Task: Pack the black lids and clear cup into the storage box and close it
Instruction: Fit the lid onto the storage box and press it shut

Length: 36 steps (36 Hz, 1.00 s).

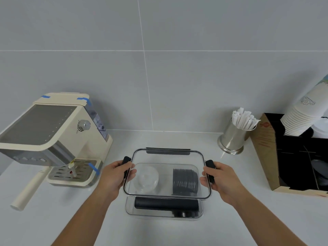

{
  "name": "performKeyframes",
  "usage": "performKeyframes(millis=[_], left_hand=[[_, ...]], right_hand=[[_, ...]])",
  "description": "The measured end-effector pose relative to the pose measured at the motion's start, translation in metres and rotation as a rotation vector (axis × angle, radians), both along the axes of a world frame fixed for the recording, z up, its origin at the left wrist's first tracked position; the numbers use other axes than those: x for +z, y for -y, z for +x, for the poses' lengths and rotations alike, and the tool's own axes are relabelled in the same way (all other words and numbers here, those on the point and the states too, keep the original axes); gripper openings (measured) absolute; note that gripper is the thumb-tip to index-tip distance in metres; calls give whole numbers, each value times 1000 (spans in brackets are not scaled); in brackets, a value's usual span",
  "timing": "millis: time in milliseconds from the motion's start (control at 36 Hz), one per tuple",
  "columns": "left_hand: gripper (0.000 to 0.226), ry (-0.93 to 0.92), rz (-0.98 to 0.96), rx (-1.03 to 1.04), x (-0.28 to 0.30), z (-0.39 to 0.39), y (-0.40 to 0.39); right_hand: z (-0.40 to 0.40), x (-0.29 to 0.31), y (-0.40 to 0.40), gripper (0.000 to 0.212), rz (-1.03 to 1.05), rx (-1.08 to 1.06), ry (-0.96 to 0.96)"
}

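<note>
Left hand and right hand each pinch one side of the clear rectangular lid above the see-through storage box, holding one ribbed stack of black lids and one clear cup.

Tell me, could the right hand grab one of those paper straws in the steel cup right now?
Probably not yet: the right hand is busy gripping the clear lid over the storage box. The path to the straws looks open otherwise.

Clear storage box with black clasps, ribbed black lids, cream coffee machine with blue tape.
</note>
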State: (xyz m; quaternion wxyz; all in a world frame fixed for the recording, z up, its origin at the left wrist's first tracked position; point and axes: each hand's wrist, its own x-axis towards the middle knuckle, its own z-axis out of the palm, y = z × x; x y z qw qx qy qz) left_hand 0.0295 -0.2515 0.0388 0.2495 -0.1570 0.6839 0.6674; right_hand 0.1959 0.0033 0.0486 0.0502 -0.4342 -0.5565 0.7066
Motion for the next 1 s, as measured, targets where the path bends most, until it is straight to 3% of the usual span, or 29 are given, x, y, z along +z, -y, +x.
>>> performKeyframes(millis=[278,583,1000], left_hand=[[17,46,-133,-60,-18,-7,0],[19,-48,-290,-128,-23,2,2],[19,-140,-301,-53,-33,23,11]], right_hand=[[-11,-26,-3,11,-2,8,90],[-10,-31,1,10,-6,38,106],[4,-36,7,10,49,66,118]])
